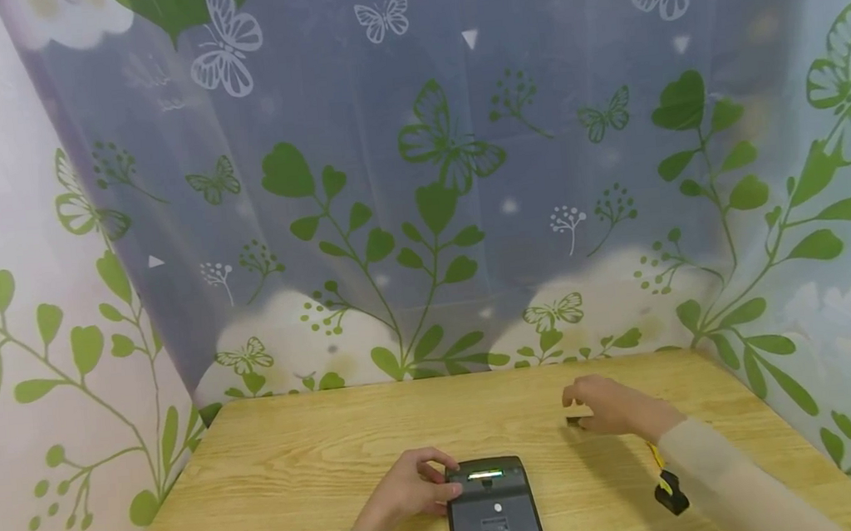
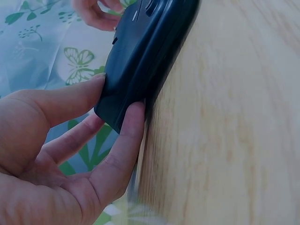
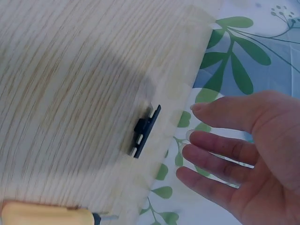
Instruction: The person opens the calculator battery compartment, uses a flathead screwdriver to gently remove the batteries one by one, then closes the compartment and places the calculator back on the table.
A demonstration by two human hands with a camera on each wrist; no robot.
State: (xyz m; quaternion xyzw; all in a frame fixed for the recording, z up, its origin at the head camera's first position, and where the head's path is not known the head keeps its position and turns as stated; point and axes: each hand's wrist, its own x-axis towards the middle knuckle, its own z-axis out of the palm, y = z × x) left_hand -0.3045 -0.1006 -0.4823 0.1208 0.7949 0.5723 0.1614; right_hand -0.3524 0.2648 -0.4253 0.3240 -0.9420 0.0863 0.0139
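Note:
A black device shaped like a desktop calculator [image 1: 494, 527] lies back side up on the table, its keys hidden. Near its top edge an uncovered battery slot [image 1: 484, 475] shows something shiny. My left hand [image 1: 413, 487] grips its upper left edge; in the left wrist view the thumb [image 2: 79, 93] presses the back and a finger [image 2: 133, 124] lies at the lower rim. Over the table at the right is my right hand [image 1: 605, 403], fingers spread and slightly bent in the right wrist view. Beside those fingertips, apart from them, sits a small black battery cover [image 3: 146, 131].
A screwdriver with a yellow handle [image 3: 49, 214] lies at the lower left of the right wrist view. A yellow-and-black object [image 1: 670, 492] is beside my right forearm. Patterned cloth [image 1: 422, 216] hangs behind the wooden table [image 1: 319, 440] and along both sides.

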